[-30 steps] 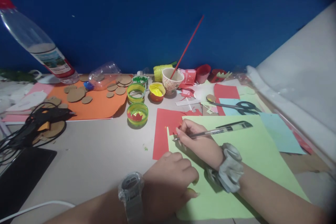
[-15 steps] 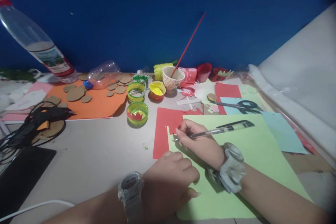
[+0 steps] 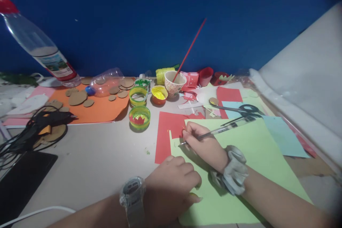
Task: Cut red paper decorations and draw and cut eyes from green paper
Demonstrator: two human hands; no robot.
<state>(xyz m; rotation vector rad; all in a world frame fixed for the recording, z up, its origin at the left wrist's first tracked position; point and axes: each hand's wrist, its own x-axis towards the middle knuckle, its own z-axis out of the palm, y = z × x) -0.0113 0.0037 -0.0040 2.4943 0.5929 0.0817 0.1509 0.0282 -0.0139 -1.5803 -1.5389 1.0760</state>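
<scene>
My right hand grips a clear pen, its tip touching the light green paper near the left edge. A short curved ink line shows beside the tip. My left hand, with a watch on the wrist, rests on the lower left of that sheet. Its fingers are loosely bent, the thumb stands apart, and it holds nothing. A red sheet lies partly under the green one. Black-handled scissors lie on light blue paper behind the pen.
Small paint tubs stand mid-table near a patterned cup holding a red stick. Cardboard discs lie on orange paper. At left are a tall bottle, a black glue gun and a dark flat device.
The pen tip has shifted slightly right and down, leaving a small curved ink mark visible. My left hand stays in place on the paper; the camera view moves a little.
</scene>
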